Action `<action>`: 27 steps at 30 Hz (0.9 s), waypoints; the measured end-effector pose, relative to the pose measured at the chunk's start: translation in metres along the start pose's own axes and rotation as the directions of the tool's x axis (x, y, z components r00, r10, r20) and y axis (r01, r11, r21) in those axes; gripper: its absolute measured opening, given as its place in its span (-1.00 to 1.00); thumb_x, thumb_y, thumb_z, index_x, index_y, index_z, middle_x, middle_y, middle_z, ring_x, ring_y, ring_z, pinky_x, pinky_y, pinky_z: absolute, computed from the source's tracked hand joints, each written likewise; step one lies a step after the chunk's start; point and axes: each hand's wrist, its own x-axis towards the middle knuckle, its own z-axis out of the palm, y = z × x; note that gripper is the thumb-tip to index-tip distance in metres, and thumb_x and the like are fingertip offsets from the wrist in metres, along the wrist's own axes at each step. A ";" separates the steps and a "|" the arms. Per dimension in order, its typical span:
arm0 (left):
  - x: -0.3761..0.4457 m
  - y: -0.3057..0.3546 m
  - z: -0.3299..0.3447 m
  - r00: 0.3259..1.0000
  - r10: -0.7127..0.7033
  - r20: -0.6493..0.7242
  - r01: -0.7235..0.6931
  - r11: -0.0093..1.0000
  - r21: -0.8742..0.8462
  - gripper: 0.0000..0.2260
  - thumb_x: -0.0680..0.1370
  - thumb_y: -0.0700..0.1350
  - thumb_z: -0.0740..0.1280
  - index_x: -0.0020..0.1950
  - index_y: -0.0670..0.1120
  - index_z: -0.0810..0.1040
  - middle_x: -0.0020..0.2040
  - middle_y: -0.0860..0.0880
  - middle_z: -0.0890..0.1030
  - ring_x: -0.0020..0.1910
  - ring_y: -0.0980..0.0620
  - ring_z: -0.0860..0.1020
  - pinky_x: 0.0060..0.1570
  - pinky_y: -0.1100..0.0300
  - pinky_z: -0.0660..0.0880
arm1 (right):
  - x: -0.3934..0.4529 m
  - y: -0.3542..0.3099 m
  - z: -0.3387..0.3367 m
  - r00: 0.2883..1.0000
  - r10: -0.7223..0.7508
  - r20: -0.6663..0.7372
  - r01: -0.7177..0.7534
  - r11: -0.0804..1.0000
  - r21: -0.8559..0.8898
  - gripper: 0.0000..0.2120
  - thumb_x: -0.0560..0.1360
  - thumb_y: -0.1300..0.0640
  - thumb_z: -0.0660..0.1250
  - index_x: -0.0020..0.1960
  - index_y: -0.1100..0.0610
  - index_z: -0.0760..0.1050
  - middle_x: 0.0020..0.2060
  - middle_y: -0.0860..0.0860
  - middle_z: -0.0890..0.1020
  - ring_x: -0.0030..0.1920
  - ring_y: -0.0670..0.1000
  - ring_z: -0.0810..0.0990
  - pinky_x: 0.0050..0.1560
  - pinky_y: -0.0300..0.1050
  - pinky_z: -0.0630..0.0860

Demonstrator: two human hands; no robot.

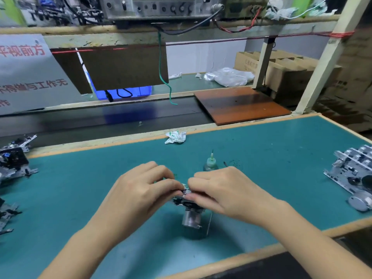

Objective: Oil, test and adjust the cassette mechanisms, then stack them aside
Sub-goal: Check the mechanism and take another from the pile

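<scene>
Both hands are gripping one cassette mechanism (188, 204) above the green mat (281, 158): the left hand (141, 190) and right hand (221, 190) are pinching its top edge, apparently testing or adjusting it. Beyond, the oil bottle (210, 164) is standing ready. Next comes stacking it with the mechanisms (352, 178) at right.

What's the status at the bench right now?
Both hands, left hand and right hand, pinch one cassette mechanism above the mat. Oil bottle stands just behind. Nothing blocking.
</scene>
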 end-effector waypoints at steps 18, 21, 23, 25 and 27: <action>0.219 0.125 0.156 0.931 0.231 0.283 -0.157 0.952 -0.261 -0.84 0.58 -0.02 0.28 0.09 0.02 0.61 0.05 0.04 0.56 0.09 0.02 0.47 -0.09 0.12 0.42 | -0.194 0.113 -0.071 0.674 0.702 -0.230 -0.718 0.696 0.019 -0.68 0.52 0.07 0.31 -0.35 0.16 0.34 -0.54 -0.01 0.36 -0.46 -0.03 0.36 -0.37 -0.12 0.28; 0.233 0.141 0.173 0.928 0.227 0.294 -0.149 0.953 -0.263 -0.83 0.58 -0.03 0.28 0.10 -0.01 0.60 0.07 0.02 0.56 0.11 0.01 0.48 -0.12 0.17 0.38 | -0.207 0.119 -0.072 0.610 0.746 -0.267 -0.773 0.635 0.006 -0.66 0.51 0.09 0.32 -0.37 0.12 0.29 -0.55 -0.03 0.34 -0.46 0.03 0.37 -0.37 -0.02 0.31; 0.236 0.149 0.183 0.921 0.221 0.321 -0.129 0.950 -0.283 -0.83 0.58 -0.04 0.29 0.11 -0.04 0.60 0.07 0.00 0.56 0.11 0.00 0.49 -0.08 0.13 0.42 | -0.213 0.122 -0.069 0.578 0.768 -0.275 -0.800 0.600 -0.007 -0.66 0.51 0.11 0.34 -0.37 0.11 0.28 -0.56 -0.06 0.32 -0.46 0.02 0.35 -0.37 0.01 0.30; 0.238 0.153 0.190 0.908 0.222 0.355 -0.106 0.943 -0.317 -0.83 0.58 -0.06 0.30 0.10 -0.06 0.60 0.07 -0.03 0.56 0.10 -0.02 0.51 -0.04 0.10 0.45 | -0.219 0.123 -0.066 0.555 0.783 -0.281 -0.823 0.565 -0.052 -0.66 0.50 0.09 0.34 -0.37 0.08 0.28 -0.57 -0.09 0.30 -0.47 -0.01 0.33 -0.39 -0.04 0.26; 0.238 0.155 0.195 0.904 0.217 0.368 -0.085 0.936 -0.342 -0.83 0.58 -0.06 0.30 0.10 -0.08 0.60 0.06 -0.04 0.56 0.09 -0.03 0.51 -0.02 0.09 0.45 | -0.223 0.124 -0.065 0.528 0.793 -0.305 -0.845 0.526 -0.096 -0.65 0.49 0.05 0.34 -0.37 0.05 0.26 -0.58 -0.11 0.28 -0.47 0.01 0.33 -0.40 -0.09 0.22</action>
